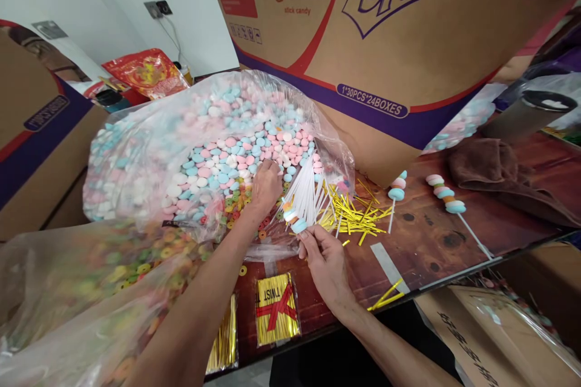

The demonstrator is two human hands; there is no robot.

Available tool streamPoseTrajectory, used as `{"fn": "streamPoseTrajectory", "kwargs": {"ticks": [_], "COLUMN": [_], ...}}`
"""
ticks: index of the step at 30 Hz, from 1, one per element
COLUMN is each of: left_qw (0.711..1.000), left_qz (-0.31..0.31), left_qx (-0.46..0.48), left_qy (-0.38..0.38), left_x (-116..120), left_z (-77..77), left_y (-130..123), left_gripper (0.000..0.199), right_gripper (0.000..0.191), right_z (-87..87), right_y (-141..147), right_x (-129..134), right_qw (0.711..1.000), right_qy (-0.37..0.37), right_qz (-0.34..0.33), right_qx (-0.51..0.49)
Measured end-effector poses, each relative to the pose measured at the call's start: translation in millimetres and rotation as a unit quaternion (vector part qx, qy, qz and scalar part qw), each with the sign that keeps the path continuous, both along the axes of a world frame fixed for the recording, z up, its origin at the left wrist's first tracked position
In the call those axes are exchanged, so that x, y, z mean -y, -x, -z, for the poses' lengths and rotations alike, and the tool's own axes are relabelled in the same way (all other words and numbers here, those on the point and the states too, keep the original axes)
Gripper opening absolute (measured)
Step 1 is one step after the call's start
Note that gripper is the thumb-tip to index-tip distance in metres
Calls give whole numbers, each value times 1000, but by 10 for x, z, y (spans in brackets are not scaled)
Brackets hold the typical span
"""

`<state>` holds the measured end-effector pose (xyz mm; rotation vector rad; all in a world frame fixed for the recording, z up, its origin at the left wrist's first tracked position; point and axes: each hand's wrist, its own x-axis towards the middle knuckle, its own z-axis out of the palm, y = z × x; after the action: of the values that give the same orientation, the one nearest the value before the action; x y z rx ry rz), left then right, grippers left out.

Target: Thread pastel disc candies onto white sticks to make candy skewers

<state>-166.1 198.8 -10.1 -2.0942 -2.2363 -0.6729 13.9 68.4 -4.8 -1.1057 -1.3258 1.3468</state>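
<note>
My right hand [324, 263] pinches a candy skewer [293, 217] threaded with white, blue and orange pieces, tilted up to the left; my fingers hide its lower end. My left hand [267, 184] is closed at the edge of a heap of pink, blue and white marshmallow-like candies [227, 160] in a clear plastic bag [136, 133]. What its fingers hold, if anything, is hidden. Below that hand lie small coloured ring candies [238, 202]. A fan of white sticks [308, 193] spreads between my hands, beside loose gold twist ties [363, 214].
Two candy skewers, a short one [396, 186] and a longer one [445, 195], lie to the right. A large carton [372, 60] stands behind. Packs of twist ties [276, 308] lie in front; a brown cloth [481, 169] and a tumbler [529, 115] sit at the right.
</note>
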Motion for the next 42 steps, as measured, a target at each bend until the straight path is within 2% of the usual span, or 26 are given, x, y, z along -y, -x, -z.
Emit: {"fn": "streamPoseTrajectory", "kwargs": {"ticks": [4,8,10,13,15,18,20,22,26,29,31,38,42], "left_qw": [1000,1000,998,980,945,852,802,779,761,761,771,851,893], "left_qz": [-18,-7,-18,-35,-24,-11,-19,-30,-40,-41,-43,-48,-22], "left_qx": [-10,5,58,196,324,522,596,625,647,646,633,521,444], "left_qy": [3,10,0,-17,-23,-31,-26,-25,-34,-44,-52,-51,-69], "left_x": [-6,41,100,254,398,645,800,926,1068,1110,1129,1216,1275], "left_z": [7,-19,-51,-114,-157,-210,-237,-258,-284,-286,-268,-113,-118], "left_y": [-52,-43,-18,27,44,24,-13,-57,-130,-163,-170,-159,-189], "left_gripper": [27,33,30,26,24,33,40,42,41,38,36,33,30], "right_gripper": [33,32,32,33,34,35,33,32,33,32,33,32,28], "right_z": [-1,-5,-4,2,7,7,5,8,38,64,71,68,78], "right_y": [-2,-5,-8,-16,-22,-31,-34,-35,-34,-39,-45,-52,-51], "right_x": [-6,-6,-7,-9,-8,-2,5,13,24,24,23,21,21], "right_qw": [1000,1000,1000,1000,999,998,997,995,992,991,990,992,994], "right_qy": [-3,-11,-15,-22,-29,-43,-56,-72,-89,-91,-89,-74,-62], "right_qz": [1,3,3,-1,-3,-8,-16,-26,-43,-47,-50,-58,-54], "right_qx": [10,14,15,20,25,38,48,57,74,88,97,88,78]}}
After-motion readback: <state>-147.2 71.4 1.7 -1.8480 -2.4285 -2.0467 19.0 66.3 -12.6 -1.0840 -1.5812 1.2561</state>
